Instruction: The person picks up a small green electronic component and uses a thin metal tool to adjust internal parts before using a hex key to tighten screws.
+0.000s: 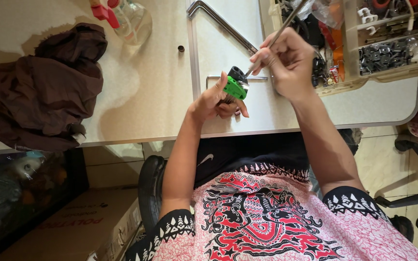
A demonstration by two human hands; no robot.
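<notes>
Head view shows the left hand [215,102] clamped around a small green-and-black part [236,85] above the table [160,96], the right hand [289,62] pinching a thin metal rod [279,33] into its top, work seemingly midway.

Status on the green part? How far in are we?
Done: the green and black part is picked up off the table, gripped in the left hand. In hand: the right hand holds a thin metal tool, tip at the part's black end. Left: unclear; two hex keys lie unused on the table, parts tray untouched.
</notes>
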